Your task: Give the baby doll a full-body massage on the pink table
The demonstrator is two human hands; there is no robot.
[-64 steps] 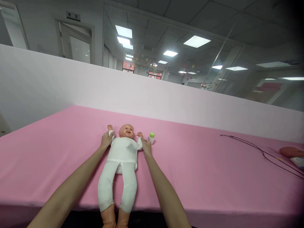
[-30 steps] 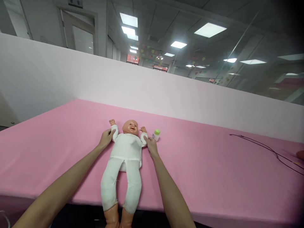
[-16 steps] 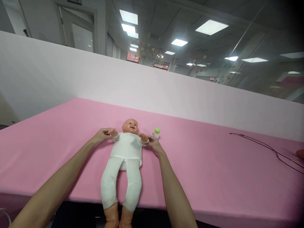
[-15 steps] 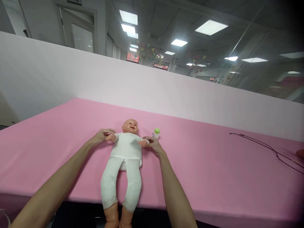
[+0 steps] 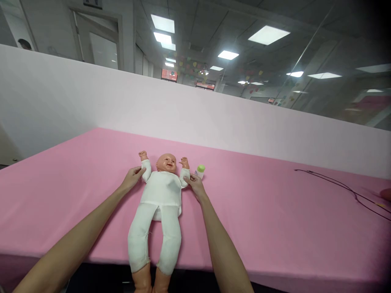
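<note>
A baby doll (image 5: 161, 189) with a white cloth body lies face up, its feet hanging over the near edge of the pink-covered table (image 5: 259, 211). Both its arms point up beside its head. My left hand (image 5: 133, 178) pinches the doll's arm on the left side of the view, at the white sleeve. On the other side, my right hand (image 5: 195, 184) has its fingers closed on the doll's other arm. Just beyond my right hand stands a small bottle (image 5: 200, 171) with a light green cap, its lower part partly hidden by that hand.
Thin dark cables (image 5: 339, 186) lie across the right of the table. A reddish object (image 5: 385, 194) is cut off at the right edge. Behind the table runs a low white wall (image 5: 195, 114) with glass above it.
The doll's arms, which were bent down by its sides, now point up next to its head. My hands have shifted slightly and grip the sleeves.
</note>
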